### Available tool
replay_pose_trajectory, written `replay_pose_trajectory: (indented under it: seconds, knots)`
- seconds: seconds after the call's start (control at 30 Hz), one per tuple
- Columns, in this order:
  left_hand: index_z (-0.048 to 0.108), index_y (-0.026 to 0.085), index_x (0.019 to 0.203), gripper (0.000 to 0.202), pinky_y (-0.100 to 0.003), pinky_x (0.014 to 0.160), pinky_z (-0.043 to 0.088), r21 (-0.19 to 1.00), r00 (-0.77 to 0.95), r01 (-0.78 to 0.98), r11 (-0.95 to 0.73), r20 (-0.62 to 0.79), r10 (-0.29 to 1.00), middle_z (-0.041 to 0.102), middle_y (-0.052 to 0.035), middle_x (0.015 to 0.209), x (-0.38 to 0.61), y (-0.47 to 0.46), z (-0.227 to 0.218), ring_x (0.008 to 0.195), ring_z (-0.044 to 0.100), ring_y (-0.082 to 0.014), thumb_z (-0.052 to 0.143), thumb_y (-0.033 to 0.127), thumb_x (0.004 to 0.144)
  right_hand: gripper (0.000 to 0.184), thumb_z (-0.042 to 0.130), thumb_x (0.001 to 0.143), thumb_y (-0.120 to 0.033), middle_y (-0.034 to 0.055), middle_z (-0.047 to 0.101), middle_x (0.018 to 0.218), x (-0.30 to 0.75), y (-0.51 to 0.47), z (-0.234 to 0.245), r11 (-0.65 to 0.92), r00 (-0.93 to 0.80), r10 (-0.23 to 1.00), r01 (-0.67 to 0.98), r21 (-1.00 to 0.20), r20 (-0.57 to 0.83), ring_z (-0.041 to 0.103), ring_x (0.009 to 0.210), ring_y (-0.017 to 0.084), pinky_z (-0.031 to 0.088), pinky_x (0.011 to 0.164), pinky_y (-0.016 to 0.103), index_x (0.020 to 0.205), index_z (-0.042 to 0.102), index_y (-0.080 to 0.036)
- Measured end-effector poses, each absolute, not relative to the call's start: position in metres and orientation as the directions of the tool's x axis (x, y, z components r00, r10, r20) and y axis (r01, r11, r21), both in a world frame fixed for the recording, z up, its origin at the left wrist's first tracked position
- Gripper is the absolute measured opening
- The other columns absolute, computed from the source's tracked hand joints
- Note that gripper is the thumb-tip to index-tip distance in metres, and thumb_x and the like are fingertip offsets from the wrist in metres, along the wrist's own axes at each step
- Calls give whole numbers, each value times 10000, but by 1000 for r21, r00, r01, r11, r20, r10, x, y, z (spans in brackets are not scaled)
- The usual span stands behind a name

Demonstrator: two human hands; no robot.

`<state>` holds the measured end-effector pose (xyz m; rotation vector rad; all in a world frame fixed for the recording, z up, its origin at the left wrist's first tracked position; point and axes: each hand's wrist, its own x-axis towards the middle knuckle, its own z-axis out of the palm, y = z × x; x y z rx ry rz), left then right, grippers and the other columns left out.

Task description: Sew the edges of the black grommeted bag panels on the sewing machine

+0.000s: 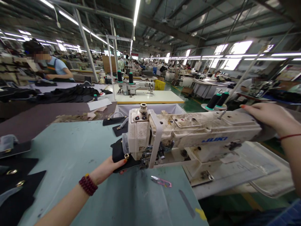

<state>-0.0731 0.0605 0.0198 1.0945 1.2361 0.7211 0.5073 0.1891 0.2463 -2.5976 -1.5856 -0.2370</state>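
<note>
A worn white Juki sewing machine (195, 131) stands on a pale green table (77, 157). Under its needle head lies a black fabric piece (118, 153) with a small gold ring. My left hand (109, 168) grips the near edge of that piece, fingers closed on it, with a dark red bead bracelet at the wrist. My right hand (268, 116) rests on the machine's right end over the handwheel, fingers curved around it; a thin red cord circles the wrist.
Pink thread snips (161, 181) lie on the table in front of the machine. Black pieces with gold eyelets (16, 177) are stacked at the left edge, more beyond the machine (115, 121). Thread cones (217, 101) stand behind. Other people work at far tables.
</note>
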Motion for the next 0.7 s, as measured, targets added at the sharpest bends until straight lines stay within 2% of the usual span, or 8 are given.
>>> replay_pose_trajectory:
  seconds: [0.1,0.4,0.5,0.6,0.7]
  knots:
    - [639,142,833,445,-281,561,462,933,228,115,340,-358,905,656,-37,662,-71,59,22,588,560,-170,720,560,704,486,464,898,-493,136,628,1167,509,189,237,-470,470,862,881,-47,192,556,1016,240,372,772,278,1143,689,-138]
    - [646,149,776,447,-282,548,443,933,196,134,333,-355,914,655,-32,614,-66,54,33,549,557,-168,704,585,700,360,602,829,-343,169,660,1059,504,185,242,-458,469,851,883,-104,237,536,830,214,360,723,283,1042,737,-85]
    - [650,154,806,419,-281,562,452,933,199,137,333,-355,914,662,-29,636,-69,55,27,565,567,-172,692,564,728,367,600,834,-328,160,664,1043,503,176,232,-469,515,811,856,-217,280,544,848,201,357,717,274,1058,729,-67]
    - [654,156,823,389,-277,583,458,934,213,143,327,-351,912,668,-31,670,-71,56,24,600,570,-173,677,539,758,368,566,870,-296,152,670,1024,503,162,216,-464,584,706,809,-362,401,577,915,194,361,716,263,1124,703,-67]
    - [654,159,769,382,-273,576,449,937,219,156,314,-343,914,652,-26,640,-71,55,24,595,558,-173,666,540,766,354,560,872,-261,163,675,1005,505,153,203,-447,599,634,800,-401,489,595,962,209,369,722,268,1130,702,-65]
